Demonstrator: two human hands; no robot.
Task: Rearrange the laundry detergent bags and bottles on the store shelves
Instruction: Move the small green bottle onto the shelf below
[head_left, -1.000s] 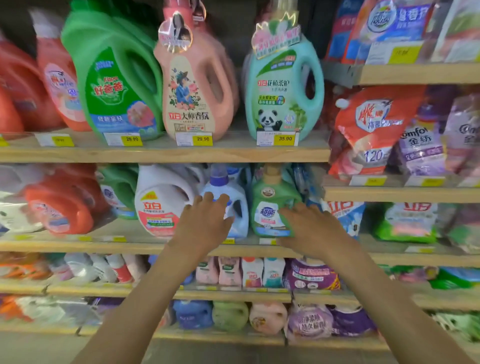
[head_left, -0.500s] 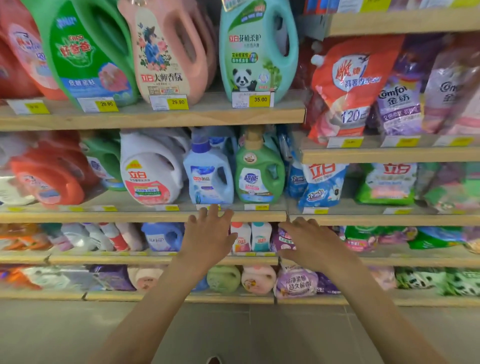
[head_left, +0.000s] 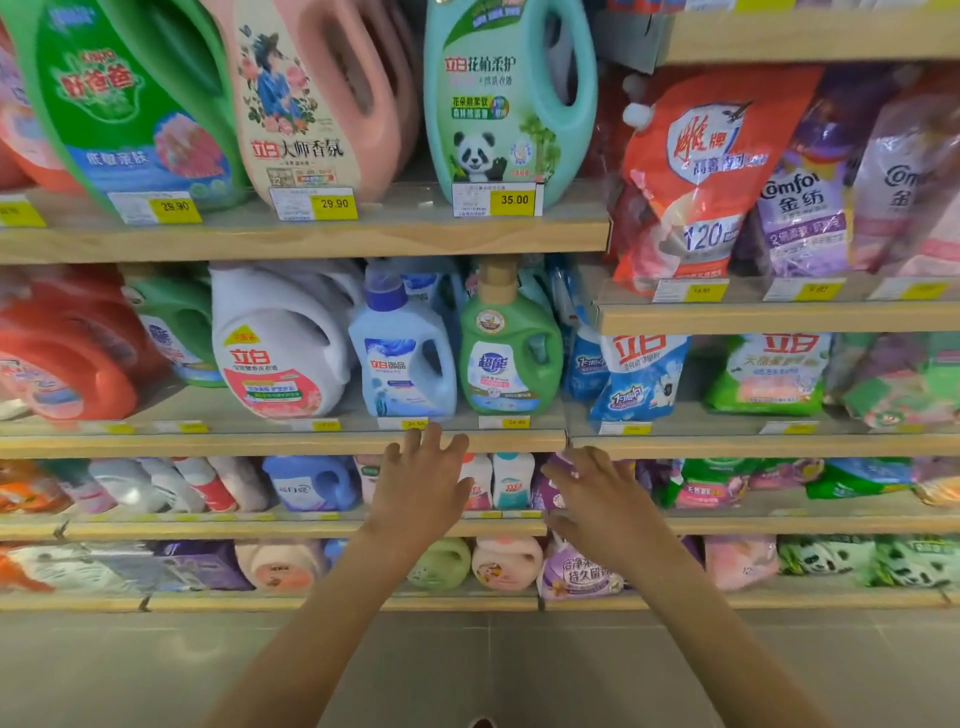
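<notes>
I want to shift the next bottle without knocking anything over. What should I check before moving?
1. Nothing in the left hand: ok, open and empty.
2. Nothing in the right hand: ok, open and empty.
3. The light blue plastic bottle with blue cap stands upright: ok.
4. The green plastic pump bottle beside it stands upright: ok.
5. The small white bottle with teal top, between the hands, stands upright: ok.
6. Which item the hands are aimed at: cannot tell.
</notes>
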